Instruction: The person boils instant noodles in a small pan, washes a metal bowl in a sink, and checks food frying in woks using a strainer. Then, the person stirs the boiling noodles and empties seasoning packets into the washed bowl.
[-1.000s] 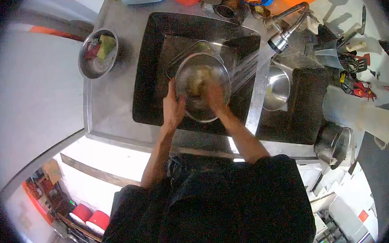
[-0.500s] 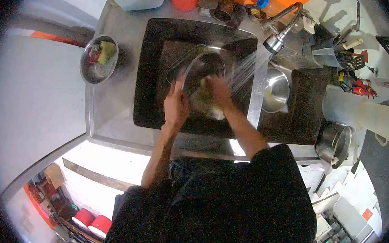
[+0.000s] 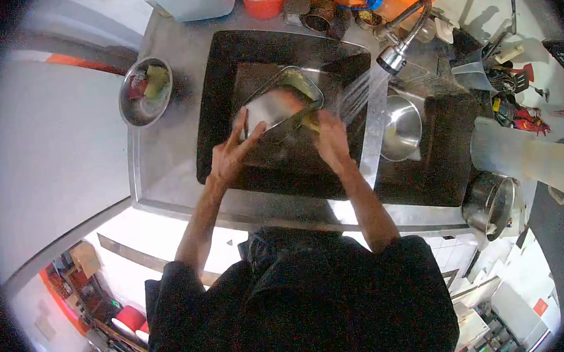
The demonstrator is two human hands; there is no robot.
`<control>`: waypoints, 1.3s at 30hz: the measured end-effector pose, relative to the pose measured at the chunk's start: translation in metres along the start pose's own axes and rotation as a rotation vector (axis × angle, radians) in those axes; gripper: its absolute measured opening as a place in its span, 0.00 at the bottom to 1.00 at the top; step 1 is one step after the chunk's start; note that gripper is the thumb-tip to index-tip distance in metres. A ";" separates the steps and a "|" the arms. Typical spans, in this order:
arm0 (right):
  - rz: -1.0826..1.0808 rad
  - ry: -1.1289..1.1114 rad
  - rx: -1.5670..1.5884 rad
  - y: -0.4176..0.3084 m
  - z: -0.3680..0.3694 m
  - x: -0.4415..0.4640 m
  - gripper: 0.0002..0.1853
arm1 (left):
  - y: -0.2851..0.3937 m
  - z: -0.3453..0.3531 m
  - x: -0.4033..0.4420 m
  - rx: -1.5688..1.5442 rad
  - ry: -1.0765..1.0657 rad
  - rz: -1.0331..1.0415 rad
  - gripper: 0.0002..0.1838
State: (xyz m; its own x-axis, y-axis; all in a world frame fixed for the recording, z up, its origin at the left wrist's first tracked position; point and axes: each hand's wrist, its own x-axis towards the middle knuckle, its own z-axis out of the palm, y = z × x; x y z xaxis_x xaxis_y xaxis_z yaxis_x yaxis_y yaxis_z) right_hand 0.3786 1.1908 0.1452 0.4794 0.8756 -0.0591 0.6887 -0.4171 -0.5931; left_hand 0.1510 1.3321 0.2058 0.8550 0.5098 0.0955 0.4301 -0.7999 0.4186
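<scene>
Close beside right hand [image 3: 331, 136], water spray [image 3: 357, 97]

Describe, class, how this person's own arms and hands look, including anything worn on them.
Both the left hand and the right hand are ungloved. The forearms are slim and uncovered, with no watch or bracelet showing. Loose, plain black sleeves end near the elbows and belong to a black top. Blur hides finer details, such as any rings.

A red tub [image 3: 264, 7] just beside a pale plastic container [image 3: 196, 3]
</scene>
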 end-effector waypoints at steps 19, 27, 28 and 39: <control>0.430 0.212 0.423 0.097 0.045 0.022 0.14 | -0.003 0.107 -0.066 -0.917 0.572 -0.704 0.26; 0.286 0.281 0.317 -0.035 0.042 0.037 0.21 | 0.037 0.094 -0.044 -1.164 0.432 -0.584 0.29; 0.281 0.279 0.319 -0.045 0.051 0.035 0.21 | 0.035 0.102 -0.043 -1.182 0.368 -0.546 0.29; 0.336 -0.538 0.210 0.005 0.001 0.024 0.17 | 0.003 0.108 -0.030 -1.368 0.360 -0.565 0.35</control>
State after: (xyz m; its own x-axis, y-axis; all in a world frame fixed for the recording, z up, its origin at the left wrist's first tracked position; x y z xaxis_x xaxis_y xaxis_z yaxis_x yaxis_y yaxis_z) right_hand 0.3931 1.2105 0.1405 0.2738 0.7286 -0.6279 0.4026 -0.6797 -0.6131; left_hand 0.1578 1.2807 0.1067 0.4744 0.8483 -0.2354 -0.0971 0.3161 0.9437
